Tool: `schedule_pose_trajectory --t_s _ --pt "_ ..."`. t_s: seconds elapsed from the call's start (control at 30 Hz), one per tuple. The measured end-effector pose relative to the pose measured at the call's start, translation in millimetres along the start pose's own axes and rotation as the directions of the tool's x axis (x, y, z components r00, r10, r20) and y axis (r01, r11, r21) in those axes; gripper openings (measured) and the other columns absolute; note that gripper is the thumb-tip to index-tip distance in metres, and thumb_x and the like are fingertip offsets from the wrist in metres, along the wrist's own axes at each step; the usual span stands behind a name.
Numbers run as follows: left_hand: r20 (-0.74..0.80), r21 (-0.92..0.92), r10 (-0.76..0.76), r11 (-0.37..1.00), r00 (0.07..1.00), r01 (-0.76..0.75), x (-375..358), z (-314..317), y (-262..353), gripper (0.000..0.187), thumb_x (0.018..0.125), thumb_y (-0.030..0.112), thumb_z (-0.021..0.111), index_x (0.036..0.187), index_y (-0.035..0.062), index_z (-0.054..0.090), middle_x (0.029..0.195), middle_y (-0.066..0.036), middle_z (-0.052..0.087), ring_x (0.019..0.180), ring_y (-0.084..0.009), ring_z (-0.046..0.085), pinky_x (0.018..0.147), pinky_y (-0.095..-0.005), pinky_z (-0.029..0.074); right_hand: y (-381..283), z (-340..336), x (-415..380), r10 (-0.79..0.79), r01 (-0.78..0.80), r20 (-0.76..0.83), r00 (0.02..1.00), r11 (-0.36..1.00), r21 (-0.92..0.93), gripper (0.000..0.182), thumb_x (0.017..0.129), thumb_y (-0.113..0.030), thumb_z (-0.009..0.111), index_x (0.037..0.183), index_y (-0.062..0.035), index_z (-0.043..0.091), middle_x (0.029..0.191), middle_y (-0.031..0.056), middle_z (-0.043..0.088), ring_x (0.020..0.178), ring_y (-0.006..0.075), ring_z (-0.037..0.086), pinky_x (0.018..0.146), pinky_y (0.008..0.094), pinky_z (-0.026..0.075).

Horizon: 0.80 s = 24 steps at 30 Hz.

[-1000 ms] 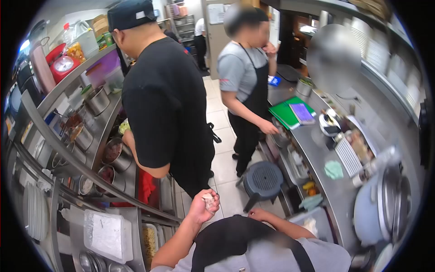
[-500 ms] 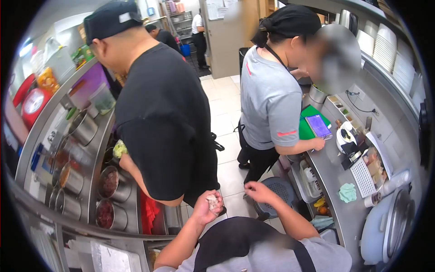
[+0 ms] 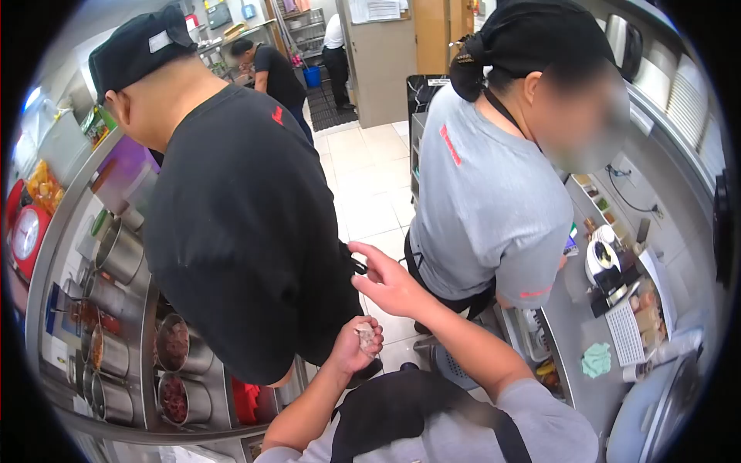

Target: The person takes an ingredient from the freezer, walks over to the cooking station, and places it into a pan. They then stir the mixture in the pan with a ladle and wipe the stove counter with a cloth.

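Observation:
Low in the middle, my left hand [image 3: 357, 346] is closed around a pale whitish lump of food [image 3: 366, 338], part of which shows between the curled fingers. Just above it, my right hand [image 3: 387, 282] reaches out with fingers apart and nothing in them. Its fingertips overlap the dark apron tie [image 3: 356, 262] at the back of a co-worker in a black shirt [image 3: 239, 224]. To the right of my right hand stands another co-worker, in a grey shirt [image 3: 494, 193].
Steel pots of meat [image 3: 173, 397] line the left counter [image 3: 139, 378]. On the right counter [image 3: 575, 328] lie a green cloth [image 3: 596, 360] and a white perforated basket [image 3: 625, 333]. A large lidded tub [image 3: 637, 424] stands at the lower right. Tiled floor [image 3: 374, 185] runs between the co-workers.
My right hand has moved up and left to the black-shirted co-worker's back, its fingers spreading. My left hand stays low with the lump. The grey-shirted co-worker appears closer, now covering the green board.

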<state>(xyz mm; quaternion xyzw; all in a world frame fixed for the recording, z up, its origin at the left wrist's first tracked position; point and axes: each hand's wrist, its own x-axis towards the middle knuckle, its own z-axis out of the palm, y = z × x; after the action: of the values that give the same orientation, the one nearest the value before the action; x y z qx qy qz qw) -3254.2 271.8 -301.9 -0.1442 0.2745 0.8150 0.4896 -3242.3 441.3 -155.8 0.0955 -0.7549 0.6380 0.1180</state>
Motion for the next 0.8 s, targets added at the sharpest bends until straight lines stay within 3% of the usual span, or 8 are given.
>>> schedule_pose_trajectory --t_s 0.1,0.27,0.43,0.5,0.63,0.7,0.77,0.8 --pt "0.051 0.005 0.016 1.0 0.999 -0.017 10 16 13 0.019 0.093 0.022 0.054 0.084 0.0057 0.057 0.074 -0.009 0.058 0.06 -0.018 0.054 0.046 -0.0264 0.039 1 7 38 0.003 -0.006 0.037 0.999 0.998 0.067 0.062 0.091 -0.01 0.06 0.149 -0.0031 0.038 0.073 -0.0049 0.036 0.064 0.0053 0.034 0.057 0.0245 0.034" --pt "0.018 0.057 0.127 0.99 0.992 -0.128 27 33 38 0.019 0.095 0.024 0.053 0.087 0.007 0.056 0.074 -0.008 0.058 0.06 -0.0176 0.053 0.046 -0.0265 0.039 20 16 71 -0.026 0.026 -0.001 1.0 0.996 0.08 0.049 0.091 -0.007 0.06 0.138 -0.0022 0.046 0.073 -0.0053 0.034 0.063 0.005 0.034 0.057 0.0238 0.034" --pt "0.054 0.08 0.19 0.978 0.98 -0.194 54 38 52 0.017 0.097 0.026 0.05 0.093 0.0107 0.057 0.075 -0.004 0.059 0.058 -0.0153 0.056 0.044 -0.0257 0.04 15 7 77 -0.023 0.001 0.214 0.977 0.995 0.101 0.04 0.09 -0.006 0.06 0.129 -0.003 0.052 0.073 -0.0047 0.038 0.062 0.0051 0.036 0.057 0.0241 0.035" --pt "0.071 0.096 0.22 0.969 0.973 -0.226 68 50 60 0.017 0.098 0.026 0.05 0.095 0.0119 0.058 0.075 -0.003 0.06 0.057 -0.0144 0.056 0.043 -0.0254 0.04 17 3 73 -0.098 0.089 0.185 0.978 0.995 0.055 0.037 0.089 -0.006 0.06 0.125 -0.0025 0.055 0.073 -0.004 0.043 0.062 0.0057 0.041 0.058 0.0242 0.038" --pt "-0.066 0.073 0.316 0.948 0.947 -0.311 122 28 92 0.017 0.096 0.025 0.052 0.089 0.0108 0.059 0.072 -0.003 0.06 0.056 -0.0146 0.057 0.042 -0.0254 0.041 53 -38 58 0.07 -0.072 0.024 0.997 0.996 0.058 0.034 0.09 -0.005 0.06 0.124 -0.0005 0.056 0.079 0.0001 0.055 0.07 0.0062 0.056 0.064 0.0236 0.046" --pt "-0.008 -0.021 0.189 0.982 0.982 -0.189 143 16 111 0.018 0.093 0.024 0.053 0.084 0.0098 0.058 0.07 -0.004 0.059 0.057 -0.0165 0.056 0.043 -0.0259 0.04 78 -58 54 0.099 -0.096 -0.048 0.994 0.993 0.067 0.033 0.09 -0.005 0.06 0.123 0.0002 0.056 0.08 0.0005 0.056 0.071 0.0065 0.057 0.065 0.0237 0.047" --pt "-0.037 -0.053 0.221 0.973 0.975 -0.223 159 12 129 0.018 0.091 0.023 0.053 0.081 0.009 0.058 0.069 -0.006 0.058 0.058 -0.0178 0.056 0.043 -0.0263 0.04 88 -71 58 0.164 -0.146 -0.184 0.969 0.983 0.109 0.029 0.091 -0.004 0.058 0.12 0.0013 0.056 0.083 0.0002 0.057 0.071 0.0066 0.056 0.066 0.0238 0.048" --pt "-0.037 -0.042 0.252 0.966 0.967 -0.254 165 9 139 0.018 0.092 0.023 0.053 0.081 0.0088 0.057 0.07 -0.006 0.057 0.059 -0.0176 0.056 0.043 -0.0261 0.04 90 -72 62 0.139 -0.105 -0.223 0.965 0.982 0.158 0.027 0.092 -0.005 0.059 0.119 -0.0006 0.057 0.075 -0.0039 0.049 0.064 0.0041 0.047 0.058 0.0227 0.039"
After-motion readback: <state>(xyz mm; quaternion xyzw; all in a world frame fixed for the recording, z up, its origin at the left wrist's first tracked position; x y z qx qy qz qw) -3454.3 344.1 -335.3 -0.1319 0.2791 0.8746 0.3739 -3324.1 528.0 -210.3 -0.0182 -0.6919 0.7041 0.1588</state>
